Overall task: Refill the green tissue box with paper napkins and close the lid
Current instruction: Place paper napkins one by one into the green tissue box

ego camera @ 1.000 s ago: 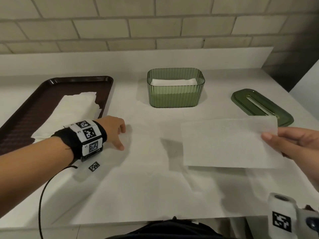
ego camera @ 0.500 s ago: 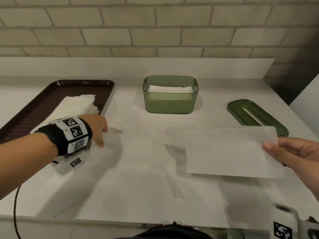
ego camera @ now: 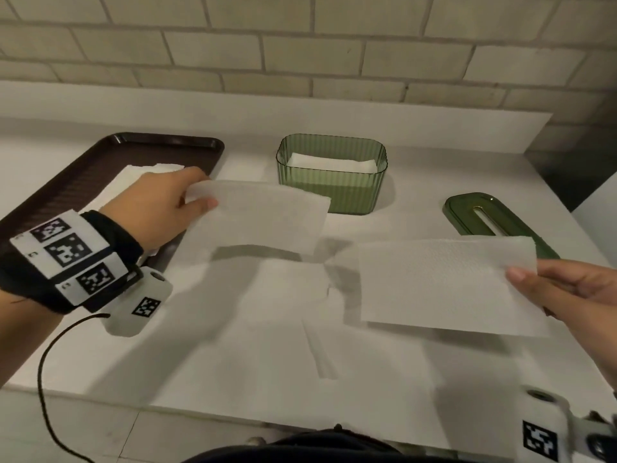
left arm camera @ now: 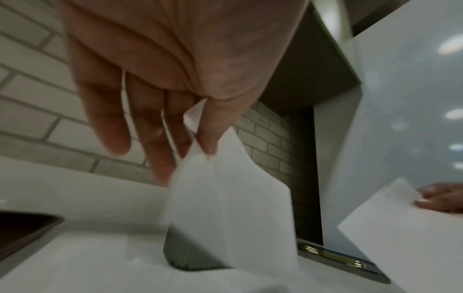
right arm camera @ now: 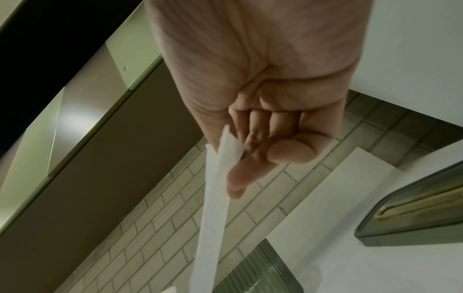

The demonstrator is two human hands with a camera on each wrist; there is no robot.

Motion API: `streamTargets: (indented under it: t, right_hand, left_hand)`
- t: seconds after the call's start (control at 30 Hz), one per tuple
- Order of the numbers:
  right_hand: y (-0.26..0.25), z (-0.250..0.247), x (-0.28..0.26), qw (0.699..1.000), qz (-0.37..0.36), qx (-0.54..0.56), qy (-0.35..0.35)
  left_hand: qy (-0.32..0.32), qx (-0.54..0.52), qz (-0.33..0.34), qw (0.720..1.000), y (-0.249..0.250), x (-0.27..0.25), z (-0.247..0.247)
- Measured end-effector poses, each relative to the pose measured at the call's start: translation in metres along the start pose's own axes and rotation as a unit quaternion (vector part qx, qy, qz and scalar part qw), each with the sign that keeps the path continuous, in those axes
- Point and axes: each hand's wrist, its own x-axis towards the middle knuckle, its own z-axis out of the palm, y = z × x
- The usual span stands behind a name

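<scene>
The green ribbed tissue box [ego camera: 330, 192] stands open at the back of the counter with white napkins [ego camera: 330, 163] lying inside. Its green slotted lid [ego camera: 467, 215] lies to the right. My left hand [ego camera: 197, 195] pinches one white napkin [ego camera: 263, 217] by its left edge, in the air in front of the box; that napkin [left arm camera: 233, 208] hangs from thumb and finger in the left wrist view. My right hand [ego camera: 524, 279] pinches a second napkin [ego camera: 440, 285] by its right edge above the counter's near right, seen edge-on as a napkin [right arm camera: 213, 198] in the right wrist view.
A dark brown tray [ego camera: 83, 182] at the left holds a stack of napkins [ego camera: 133, 177]. A large white paper sheet [ego camera: 267, 345] covers the counter in front of me. A brick wall [ego camera: 300, 45] runs behind. The counter's front edge [ego camera: 233, 416] is close to my body.
My left hand went from the counter to the tray and now holds a napkin lifted toward the box. The right hand keeps its napkin in about the same place.
</scene>
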Motion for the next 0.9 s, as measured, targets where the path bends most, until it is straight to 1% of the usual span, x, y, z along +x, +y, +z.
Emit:
streamTargets:
  t: [0.07,0.13,0.23,0.33,0.4,0.47,0.53,0.57,0.7,0.8,0.9]
  right_hand:
    - [-0.001,0.0,0.007,1.0,-0.002,0.008,0.004]
    - [-0.005,-0.001,0.017,1.0,-0.009,0.015,0.009]
    - [-0.014,0.0,0.037,0.999,-0.026,0.021,0.007]
    - [-0.031,0.003,0.056,0.997,-0.059,0.027,-0.03]
    - [-0.044,0.006,0.071,0.997,-0.074,0.019,-0.031]
    - [-0.061,0.008,0.087,0.996,-0.083,0.018,-0.023]
    - [-0.076,0.011,0.104,0.995,-0.097,0.003,-0.009]
    - [-0.083,0.012,0.111,0.995,-0.1,0.0,-0.005]
    - [-0.102,0.024,0.143,0.994,-0.105,0.002,0.004]
    - [-0.107,0.04,0.164,0.992,-0.125,0.004,0.002]
    - [-0.106,0.058,0.186,0.993,-0.122,0.008,-0.006]
  left_hand:
    - [0.039,-0.012,0.007,0.999,0.006,-0.002,-0.002]
    - [0.062,-0.033,0.007,0.997,0.009,-0.001,-0.004]
    - [0.087,-0.112,-0.004,0.99,0.009,0.008,-0.005]
    - [0.09,-0.164,-0.022,0.982,0.007,0.022,-0.004]
    - [0.08,-0.19,-0.031,0.978,0.004,0.032,-0.002]
    - [0.063,-0.24,-0.045,0.968,0.002,0.04,0.0]
    - [0.045,-0.305,-0.061,0.949,0.001,0.046,0.002]
    - [0.035,-0.346,-0.071,0.935,0.0,0.047,0.004]
    - [0.001,-0.479,-0.134,0.867,-0.009,0.051,0.012]
    - [-0.011,-0.534,-0.187,0.825,-0.013,0.05,0.013]
    - [-0.027,-0.554,-0.211,0.805,-0.018,0.046,0.018]
